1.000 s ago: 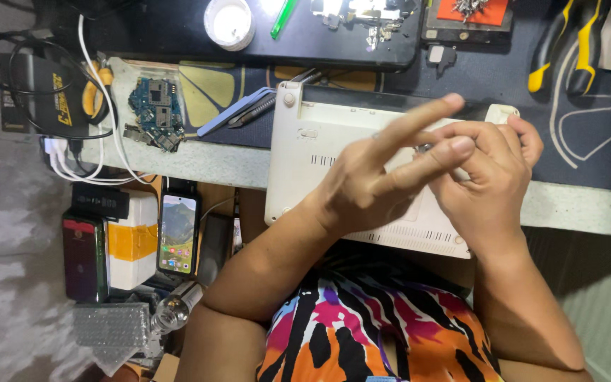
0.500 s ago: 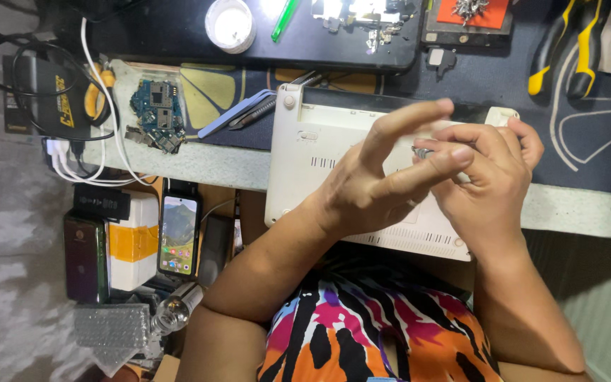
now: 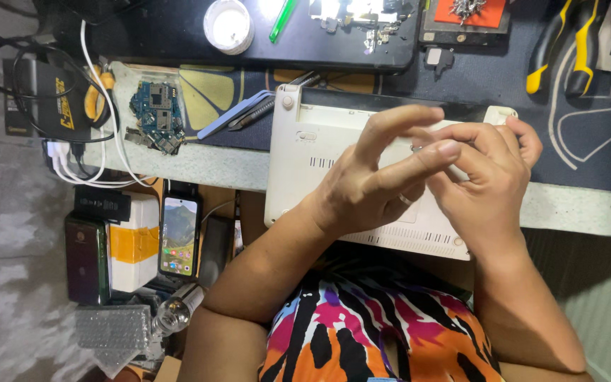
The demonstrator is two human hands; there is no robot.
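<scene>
Two hands: both meet above the middle of a white laptop (image 3: 334, 152) lying underside up.
Left hand (image 3: 373, 184): fingers (image 3: 397, 124) extended and slightly spread, tips over the laptop's far half; it touches the right hand.
Right hand (image 3: 486, 187): fingers curled inward; a small metallic piece (image 3: 416, 148) shows where the two hands meet, but which fingers pinch it cannot be told.
Laptop position: straddles the near bench edge (image 3: 574, 209), its near long side hanging past the edge above the lap; its far long side lies against a black strip on the dark mat (image 3: 461, 81).
Left margin: blue tweezers (image 3: 238, 117) lie just beside the laptop's far left corner; a blue circuit board (image 3: 155, 117) lies farther left, near white cables (image 3: 100, 152) that loop over the bench edge.
Far margin: a white tub (image 3: 228, 26), a green pen (image 3: 282, 19) and a black tray (image 3: 362, 32) of parts sit well apart from the hands.
Right margin: yellow-handled pliers (image 3: 563, 46) and bent wire (image 3: 581, 134) lie near the right hand; bare mat shows between them.
Below bench: a lit phone (image 3: 179, 235) and a white box (image 3: 134, 244) sit left of the left forearm.
</scene>
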